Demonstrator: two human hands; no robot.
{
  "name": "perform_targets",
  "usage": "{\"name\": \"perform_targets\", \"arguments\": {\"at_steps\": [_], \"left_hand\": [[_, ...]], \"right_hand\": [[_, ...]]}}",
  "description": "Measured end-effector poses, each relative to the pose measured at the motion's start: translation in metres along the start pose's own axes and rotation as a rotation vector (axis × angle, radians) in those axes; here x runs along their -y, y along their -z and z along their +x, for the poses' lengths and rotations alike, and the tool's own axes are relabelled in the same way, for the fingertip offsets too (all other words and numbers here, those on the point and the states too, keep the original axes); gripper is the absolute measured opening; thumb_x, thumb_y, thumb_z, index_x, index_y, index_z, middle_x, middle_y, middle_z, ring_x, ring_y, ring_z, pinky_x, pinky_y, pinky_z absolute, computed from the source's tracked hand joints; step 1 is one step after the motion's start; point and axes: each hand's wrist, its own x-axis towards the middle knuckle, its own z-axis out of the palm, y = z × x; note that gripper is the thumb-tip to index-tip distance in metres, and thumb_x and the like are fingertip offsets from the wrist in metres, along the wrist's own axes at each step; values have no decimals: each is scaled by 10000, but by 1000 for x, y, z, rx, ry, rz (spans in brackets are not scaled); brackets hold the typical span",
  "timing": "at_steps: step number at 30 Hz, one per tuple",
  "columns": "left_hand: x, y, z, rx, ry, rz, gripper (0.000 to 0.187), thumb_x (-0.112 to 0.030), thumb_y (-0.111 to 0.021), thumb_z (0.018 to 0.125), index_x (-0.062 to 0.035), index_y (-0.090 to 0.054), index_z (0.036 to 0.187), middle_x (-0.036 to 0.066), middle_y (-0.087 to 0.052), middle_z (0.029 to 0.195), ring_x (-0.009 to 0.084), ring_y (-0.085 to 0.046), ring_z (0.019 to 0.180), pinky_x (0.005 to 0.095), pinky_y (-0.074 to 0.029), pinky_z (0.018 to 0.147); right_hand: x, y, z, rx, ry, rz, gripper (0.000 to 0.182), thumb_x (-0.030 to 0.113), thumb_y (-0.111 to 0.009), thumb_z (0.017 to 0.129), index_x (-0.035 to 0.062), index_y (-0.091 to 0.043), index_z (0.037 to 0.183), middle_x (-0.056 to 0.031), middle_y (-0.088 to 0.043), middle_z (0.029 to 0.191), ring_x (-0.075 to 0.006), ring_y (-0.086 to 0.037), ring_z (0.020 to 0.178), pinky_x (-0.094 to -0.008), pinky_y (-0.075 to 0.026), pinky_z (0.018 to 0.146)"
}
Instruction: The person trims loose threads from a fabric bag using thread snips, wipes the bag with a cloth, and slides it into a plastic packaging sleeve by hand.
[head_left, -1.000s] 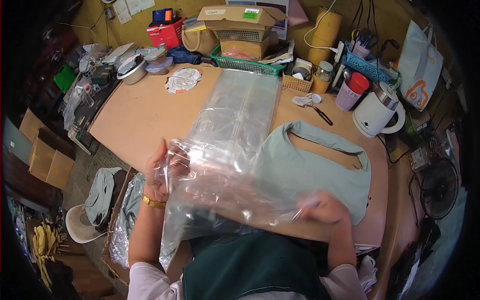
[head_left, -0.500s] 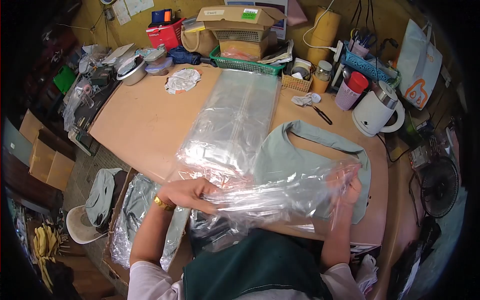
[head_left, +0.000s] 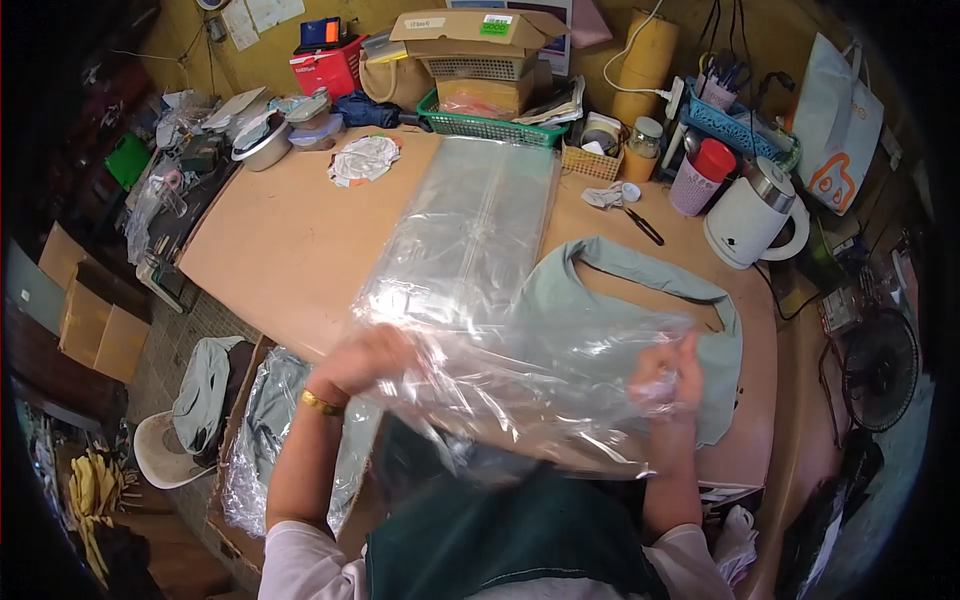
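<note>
A clear plastic bag (head_left: 530, 385) is stretched between my two hands over the front of the table. My left hand (head_left: 372, 358), blurred by motion, is closed on the bag's left end. Closed around its right end is my right hand (head_left: 668, 375). Beneath and beyond the bag lies a grey-green garment (head_left: 560, 290) with a curved, band-like upper part. A stack of flat clear plastic bags (head_left: 465, 220) runs from the table's far side towards me, its near end overlapped by the held bag.
A carton (head_left: 240, 440) of plastic-wrapped grey-green pieces stands left of me, beside a stool (head_left: 165, 450) with folded cloth. Black thread snips (head_left: 645, 227), a white kettle (head_left: 752, 220) and a green basket (head_left: 490, 130) sit on the table (head_left: 270, 240). A fan (head_left: 880, 370) is at right.
Both hands have moved: the left slightly up, the right a little left. The plastic bag between them has spread from a bunched strip into a wider sheet.
</note>
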Motion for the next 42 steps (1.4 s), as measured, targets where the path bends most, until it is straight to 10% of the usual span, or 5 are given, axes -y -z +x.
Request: {"name": "perform_targets", "arguments": {"at_steps": [6, 22, 26, 37, 42], "left_hand": [[-13, 3, 26, 164, -344, -1509, 389, -373, -547, 980, -11, -614, 1108, 57, -654, 968, 163, -630, 782, 282, -517, 673], [-27, 21, 7, -111, -221, -1317, 353, -262, -628, 932, 17, -617, 1149, 71, -680, 950, 103, -620, 811, 312, -517, 780], [-19, 18, -11, 49, 39, -417, 461, -198, -736, 844, 86, -579, 1171, 65, -666, 1029, 77, -591, 857, 250, -481, 763], [-51, 8, 12, -566, 91, -1027, 352, -355, -453, 1016, -115, -585, 794, 3, -505, 602, 153, -521, 571, 306, -469, 578], [-34, 1, 5, -43, -165, -368, 352, -342, -600, 926, 7, -644, 939, 49, -640, 746, 118, -577, 613, 295, -476, 554]], "right_hand": [[-11, -6, 2, 702, -702, -1008, 167, 165, -732, 846, 38, -637, 793, -35, -598, 716, -139, -607, 704, -285, -498, 645], [-30, 24, -9, 547, -239, -581, 269, 296, -644, 896, 34, -634, 958, -89, -662, 881, -216, -641, 768, -362, -510, 703], [-12, 20, 5, -599, 249, 343, 229, 293, -603, 929, 67, -631, 948, -83, -675, 845, -248, -652, 765, -390, -523, 712], [-25, 12, -4, 864, -367, -981, 355, 411, -669, 847, 61, -625, 882, -45, -564, 612, -165, -556, 619, -319, -436, 576], [-15, 43, -16, 221, 253, 146, 312, 422, -583, 923, 125, -658, 864, -52, -636, 812, -217, -588, 672, -386, -451, 617]]}}
